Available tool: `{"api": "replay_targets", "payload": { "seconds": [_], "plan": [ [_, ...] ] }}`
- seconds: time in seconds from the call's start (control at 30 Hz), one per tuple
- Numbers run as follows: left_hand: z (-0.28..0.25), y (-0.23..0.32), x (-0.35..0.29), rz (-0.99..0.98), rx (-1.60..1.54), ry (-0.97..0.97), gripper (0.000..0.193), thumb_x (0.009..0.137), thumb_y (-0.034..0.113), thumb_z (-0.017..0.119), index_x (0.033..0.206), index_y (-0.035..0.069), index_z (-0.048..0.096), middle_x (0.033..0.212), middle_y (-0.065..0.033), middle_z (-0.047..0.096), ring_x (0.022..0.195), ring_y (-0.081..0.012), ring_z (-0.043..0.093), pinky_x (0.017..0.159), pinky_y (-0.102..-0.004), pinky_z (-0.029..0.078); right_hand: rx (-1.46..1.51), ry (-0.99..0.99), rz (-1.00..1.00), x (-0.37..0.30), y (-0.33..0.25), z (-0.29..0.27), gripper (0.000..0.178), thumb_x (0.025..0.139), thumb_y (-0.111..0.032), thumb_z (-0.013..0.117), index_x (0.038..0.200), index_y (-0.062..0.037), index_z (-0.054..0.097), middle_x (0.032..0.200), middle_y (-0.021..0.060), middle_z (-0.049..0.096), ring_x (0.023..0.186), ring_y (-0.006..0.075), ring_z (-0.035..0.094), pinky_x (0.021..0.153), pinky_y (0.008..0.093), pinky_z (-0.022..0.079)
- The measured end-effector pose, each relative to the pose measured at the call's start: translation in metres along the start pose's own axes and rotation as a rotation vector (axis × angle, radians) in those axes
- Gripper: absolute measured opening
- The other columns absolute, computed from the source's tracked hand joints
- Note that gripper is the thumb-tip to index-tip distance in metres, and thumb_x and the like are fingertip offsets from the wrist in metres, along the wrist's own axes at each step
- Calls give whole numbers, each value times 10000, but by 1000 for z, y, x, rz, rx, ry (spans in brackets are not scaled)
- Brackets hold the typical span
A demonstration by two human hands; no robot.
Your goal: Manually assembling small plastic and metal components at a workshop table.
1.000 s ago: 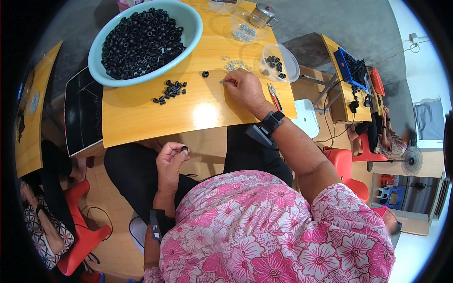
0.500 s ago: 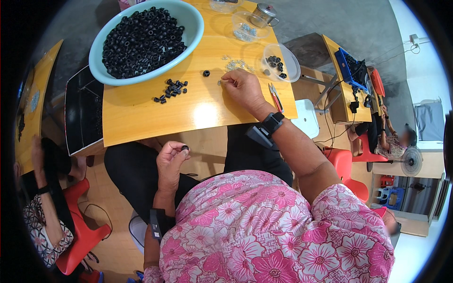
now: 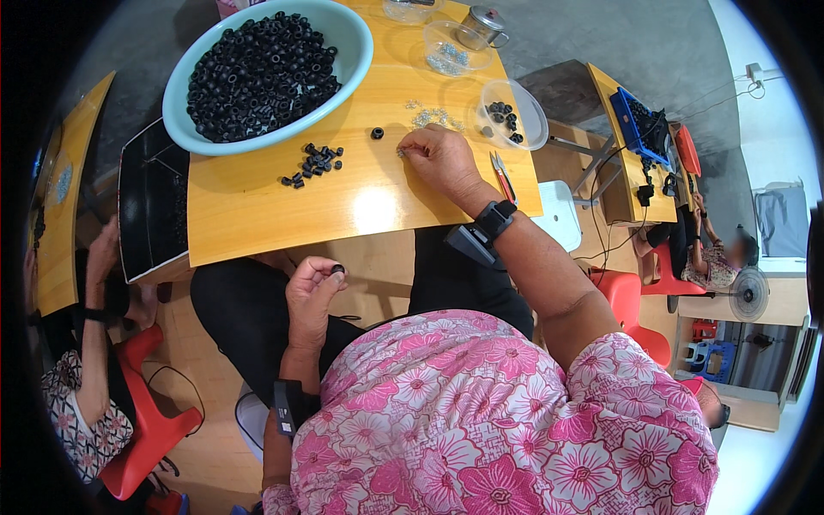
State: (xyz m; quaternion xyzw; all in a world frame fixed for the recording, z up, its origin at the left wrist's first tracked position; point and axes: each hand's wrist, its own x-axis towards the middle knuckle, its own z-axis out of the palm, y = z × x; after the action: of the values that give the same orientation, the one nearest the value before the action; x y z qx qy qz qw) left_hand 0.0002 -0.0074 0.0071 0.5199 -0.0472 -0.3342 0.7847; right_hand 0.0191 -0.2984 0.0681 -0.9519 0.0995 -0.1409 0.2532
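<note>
My left hand (image 3: 307,296) is held low, in front of the table's near edge, with a small black cylindrical plastic part (image 3: 337,269) pinched between thumb and fingertips. On the yellow wooden table (image 3: 283,223) rests my right hand (image 3: 442,163), its thumb and fingers pressed together over tiny silvery metal pieces (image 3: 401,153). Whether a piece is between those fingertips is too small to tell. Just beyond it lies a loose pile of similar metal bits (image 3: 433,117). One black part (image 3: 377,133) stands alone to the left of that hand, and a small heap of black parts (image 3: 316,163) lies farther left.
A large pale-blue basin (image 3: 354,81) full of black parts stands at the back left. Red-handled snips (image 3: 505,178) lie right of my right hand. Clear tubs (image 3: 534,120) and a metal cup (image 3: 483,27) line the right side. A co-worker's arm (image 3: 96,369) shows at far left.
My right fingertips have shifted slightly over the metal pieces. My left hand keeps its hold on the black part. At far left, the co-worker's arm has moved up toward their table.
</note>
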Motion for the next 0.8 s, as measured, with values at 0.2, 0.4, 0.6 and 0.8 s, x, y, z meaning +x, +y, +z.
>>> {"api": "replay_targets", "payload": {
  "seconds": [0.2,0.4,0.6,0.8],
  "plan": [
    [0,1,1,1,-10,1,107,840,11,597,944,26,576,850,-21,602,791,-85,584,725,-231,498,-72,51,-33,1,0,4,72,751,-73,625,803,-46,668,767,127,616,682,273,612,629,340,495],
    [0,4,0,-12,7,21,105,840,9,591,943,25,576,849,-20,603,785,-82,580,727,-230,495,240,160,99,-3,-10,4,65,729,-84,639,774,-46,665,761,123,613,703,277,607,653,346,491],
    [1,2,0,13,47,10,83,862,53,587,939,74,565,836,-1,612,707,-56,566,618,-169,437,278,177,18,-4,-16,7,46,718,-69,655,743,-30,652,735,116,603,669,259,598,617,330,481],
    [0,-1,2,0,31,21,83,863,57,583,941,80,566,835,0,615,706,-54,565,599,-166,422,34,152,-58,-5,-10,17,56,743,-37,644,793,-34,670,723,96,595,643,227,586,601,304,474]
  ]
}}
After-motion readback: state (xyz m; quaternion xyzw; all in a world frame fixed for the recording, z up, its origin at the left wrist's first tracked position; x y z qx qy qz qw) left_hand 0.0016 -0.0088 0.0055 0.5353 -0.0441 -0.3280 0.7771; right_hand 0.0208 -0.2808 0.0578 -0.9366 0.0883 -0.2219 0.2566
